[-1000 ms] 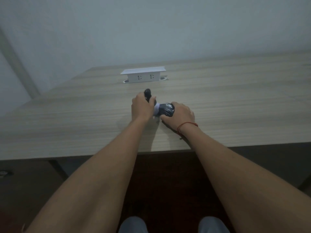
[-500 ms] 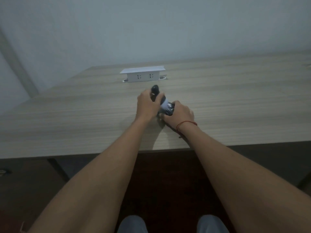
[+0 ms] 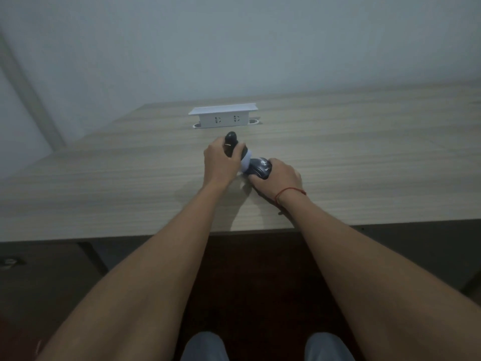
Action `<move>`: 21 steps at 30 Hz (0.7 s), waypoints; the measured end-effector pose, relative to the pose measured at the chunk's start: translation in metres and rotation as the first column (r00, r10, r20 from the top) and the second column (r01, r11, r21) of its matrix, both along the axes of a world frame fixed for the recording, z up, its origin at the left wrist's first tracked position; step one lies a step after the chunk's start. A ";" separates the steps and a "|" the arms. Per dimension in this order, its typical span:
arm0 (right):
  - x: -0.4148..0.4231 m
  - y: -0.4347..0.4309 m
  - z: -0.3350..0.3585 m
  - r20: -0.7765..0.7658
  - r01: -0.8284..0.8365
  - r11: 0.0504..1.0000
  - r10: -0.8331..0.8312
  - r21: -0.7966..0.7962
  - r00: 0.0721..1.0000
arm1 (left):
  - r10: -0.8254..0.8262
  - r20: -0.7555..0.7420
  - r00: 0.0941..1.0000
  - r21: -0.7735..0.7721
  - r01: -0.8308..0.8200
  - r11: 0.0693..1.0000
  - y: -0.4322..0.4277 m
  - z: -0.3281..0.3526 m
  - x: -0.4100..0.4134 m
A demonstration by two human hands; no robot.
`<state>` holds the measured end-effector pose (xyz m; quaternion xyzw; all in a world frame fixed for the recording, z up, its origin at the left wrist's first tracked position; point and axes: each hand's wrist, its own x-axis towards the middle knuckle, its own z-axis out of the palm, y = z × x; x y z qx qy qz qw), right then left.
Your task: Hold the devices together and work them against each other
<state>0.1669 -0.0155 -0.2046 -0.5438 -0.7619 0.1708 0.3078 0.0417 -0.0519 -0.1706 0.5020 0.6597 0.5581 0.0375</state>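
Centrally, both hands grip one dark device above the bench (image 3: 364, 162).
We see its long axis slant from upper left, where the left hand (image 3: 221, 162) wraps the handle (image 3: 231, 142), to lower right, where the right hand (image 3: 282, 178) clasps the rounded head (image 3: 260, 168).

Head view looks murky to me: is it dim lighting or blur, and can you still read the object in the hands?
Head view: dim, flat, bluish light, no glare; soft shadows under both hands on the table; wide-angle bending at the edges; the dark object is soft, its white lettering unreadable.
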 end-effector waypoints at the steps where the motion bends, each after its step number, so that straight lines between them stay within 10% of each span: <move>1: 0.001 0.000 0.002 0.011 0.006 1.000 -0.006 -0.002 1.000 | -0.032 -0.001 0.999 0.010 0.032 0.999 -0.001 -0.001 0.003; 11: -0.001 -0.001 0.004 -0.227 0.058 0.996 -0.072 -0.070 0.971 | 0.179 0.161 0.971 -0.092 -0.166 0.982 0.007 -0.008 -0.002; 21: -0.005 0.004 0.001 -0.285 0.093 0.992 -0.115 -0.088 0.951 | -0.053 0.174 0.983 -0.044 0.061 0.997 -0.009 -0.018 0.006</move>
